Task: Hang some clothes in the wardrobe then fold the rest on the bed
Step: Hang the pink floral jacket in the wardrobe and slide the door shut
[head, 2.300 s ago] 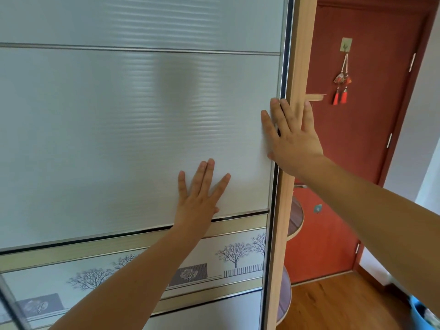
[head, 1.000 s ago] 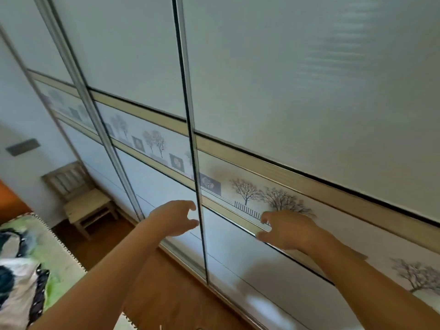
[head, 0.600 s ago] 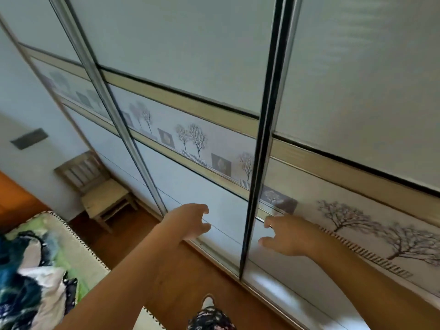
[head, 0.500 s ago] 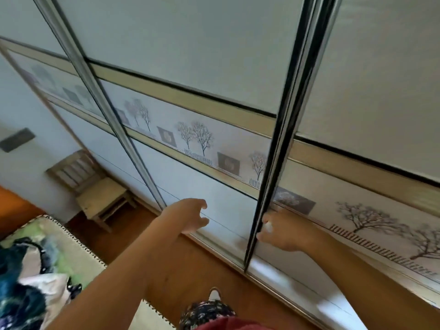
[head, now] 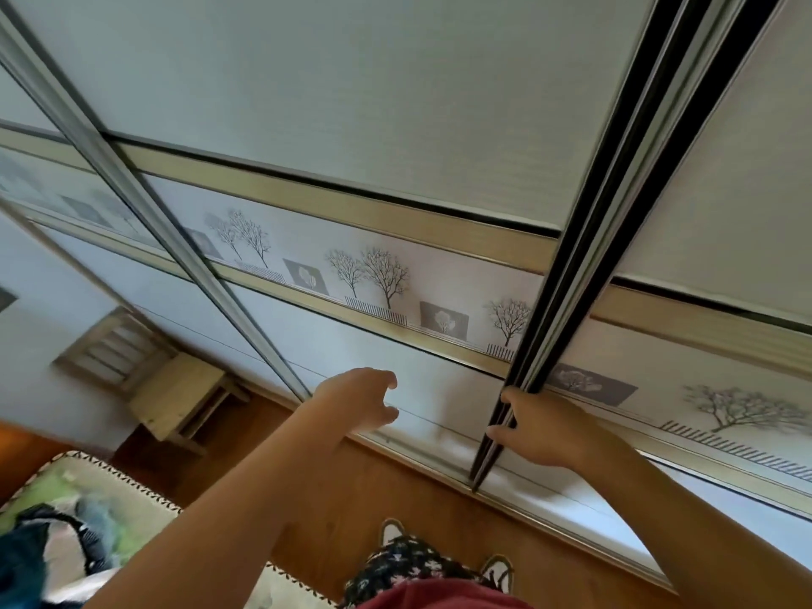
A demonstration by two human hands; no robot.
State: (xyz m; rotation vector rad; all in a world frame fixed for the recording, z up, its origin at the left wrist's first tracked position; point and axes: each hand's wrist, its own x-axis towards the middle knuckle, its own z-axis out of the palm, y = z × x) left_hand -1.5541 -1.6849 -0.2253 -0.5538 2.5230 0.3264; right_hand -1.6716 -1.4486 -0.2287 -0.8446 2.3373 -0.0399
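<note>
The wardrobe has white sliding doors with a band of printed trees. The middle door panel (head: 351, 125) meets the right door panel (head: 725, 169) at a dark metal door edge (head: 615, 191). My right hand (head: 538, 426) grips that edge low down, thumb and fingers curled round the frame. My left hand (head: 360, 400) hovers in front of the lower part of the middle panel, fingers loosely curled, holding nothing. A pile of dark and light clothes (head: 39, 560) lies on the bed (head: 132, 492) at the lower left. The wardrobe's inside is hidden.
A small wooden chair (head: 175, 391) stands against the wall at the left, beyond the bed. Wooden floor (head: 351, 485) runs between the bed and the door track. My patterned trousers and slippers (head: 417, 560) show at the bottom.
My right hand has closed on the dark door edge, which now sits further right in view. My left hand stays loosely curled before the middle panel.
</note>
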